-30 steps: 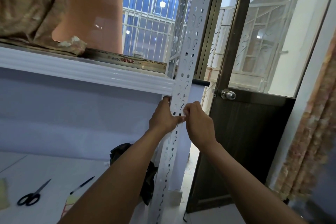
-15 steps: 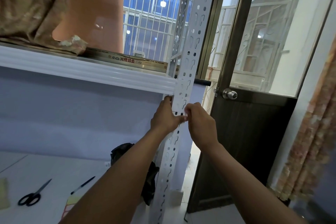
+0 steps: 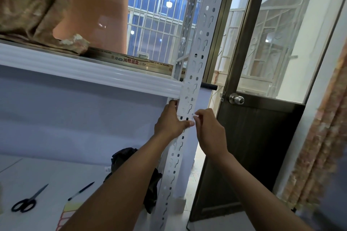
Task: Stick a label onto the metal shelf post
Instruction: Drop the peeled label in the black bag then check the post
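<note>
The shelf post (image 3: 189,88) is smooth white painted metal with punched holes. The shelf edge (image 3: 90,73) to its left is glossy white. Brown cloth (image 3: 32,5) lies on top. The door (image 3: 253,146) at right is dark wood below and glass above, with a shiny metal knob (image 3: 236,99).

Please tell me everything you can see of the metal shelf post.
The metal shelf post is a long white strip, seemingly painted steel, punched with round holes and keyhole slots. It crosses the whole picture, leaning right. A white shelf edge meets its left side. Just below, the left hand grips it, thumb across its front; the right hand touches its right edge with curled fingers.
</note>
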